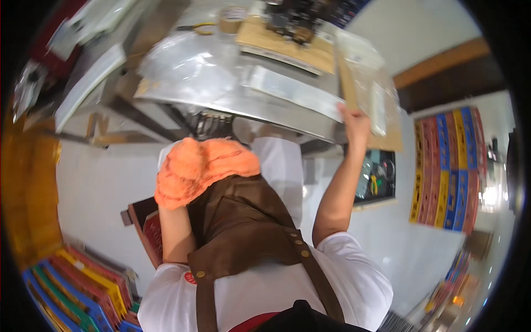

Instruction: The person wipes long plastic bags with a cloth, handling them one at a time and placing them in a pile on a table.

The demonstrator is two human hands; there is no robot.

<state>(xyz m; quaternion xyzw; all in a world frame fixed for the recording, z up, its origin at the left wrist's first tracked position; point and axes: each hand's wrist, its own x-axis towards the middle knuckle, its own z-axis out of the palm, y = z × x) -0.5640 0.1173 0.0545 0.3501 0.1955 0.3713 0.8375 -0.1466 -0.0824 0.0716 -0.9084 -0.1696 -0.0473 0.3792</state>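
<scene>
An orange fuzzy cloth or mitt [207, 166] wraps my left hand, hiding its fingers, in front of my brown apron [244, 207]. My right hand [356, 124] reaches to the right end of a steel worktable [269, 110]. Its fingertips pinch the end of a long, flat, clear-and-white plastic sleeve [296, 92] lying along the table's front. Just right of that hand, a brown-backed clear plastic package [367, 79] overhangs the table end. Motion blurs the tabletop.
Clear plastic bags [186, 66], yellow-handled pliers [203, 29] and a tape roll [232, 20] lie on the table. Behind the sleeve, a flat cardboard box [286, 45] bears dark metal parts [296, 20]. Stacked colourful crates [448, 166] stand at right, others [83, 286] lower left.
</scene>
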